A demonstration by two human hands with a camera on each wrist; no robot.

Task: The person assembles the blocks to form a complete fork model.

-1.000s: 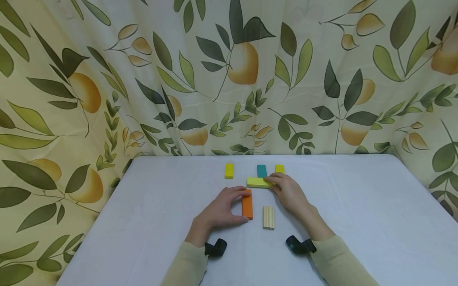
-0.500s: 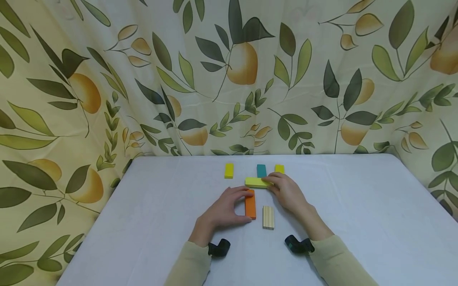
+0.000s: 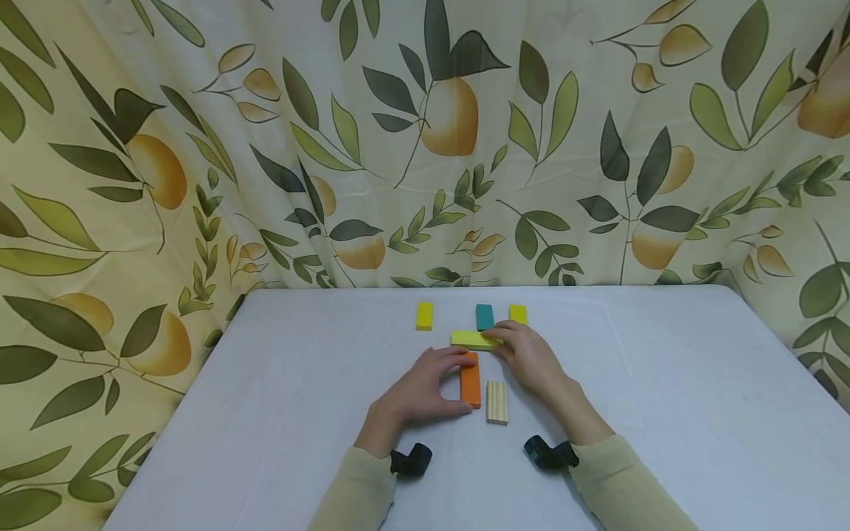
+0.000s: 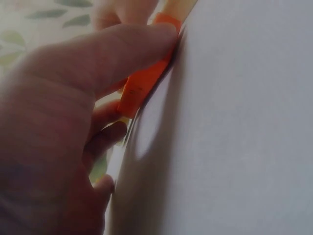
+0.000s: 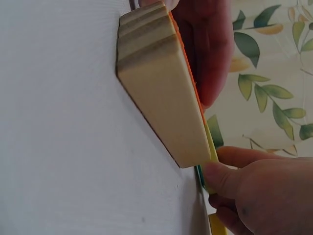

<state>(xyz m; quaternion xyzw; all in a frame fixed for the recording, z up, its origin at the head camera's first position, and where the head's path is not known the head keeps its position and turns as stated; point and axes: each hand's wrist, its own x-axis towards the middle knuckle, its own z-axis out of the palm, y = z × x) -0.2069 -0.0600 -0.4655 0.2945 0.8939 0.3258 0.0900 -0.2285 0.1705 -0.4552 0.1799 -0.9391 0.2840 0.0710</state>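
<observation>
My left hand [image 3: 421,387] pinches an orange block [image 3: 470,382] by its two short ends, thumb at the near end and a finger at the far end. The block's long side points away from me. Just beyond it lies a yellow-green block [image 3: 467,339], crosswise. My right hand [image 3: 533,360] holds that block's right end between thumb and fingers; the end itself is hidden. A ridged, plain wood block [image 3: 496,403] lies just right of the orange one, a narrow gap apart. In the left wrist view my thumb [image 4: 146,41] covers part of the orange block [image 4: 146,81].
Behind the yellow-green block are a teal block [image 3: 484,317] and a yellow block [image 3: 518,315], partly covered by the right hand. Another yellow block [image 3: 424,316] lies farther left. A white cloth covers the table [image 3: 299,383]; a patterned curtain [image 3: 398,184] hangs behind.
My left hand has slid the orange block to the right, closer to the wood block. The yellow-green block has shifted slightly left with my right hand. The other blocks stay put.
</observation>
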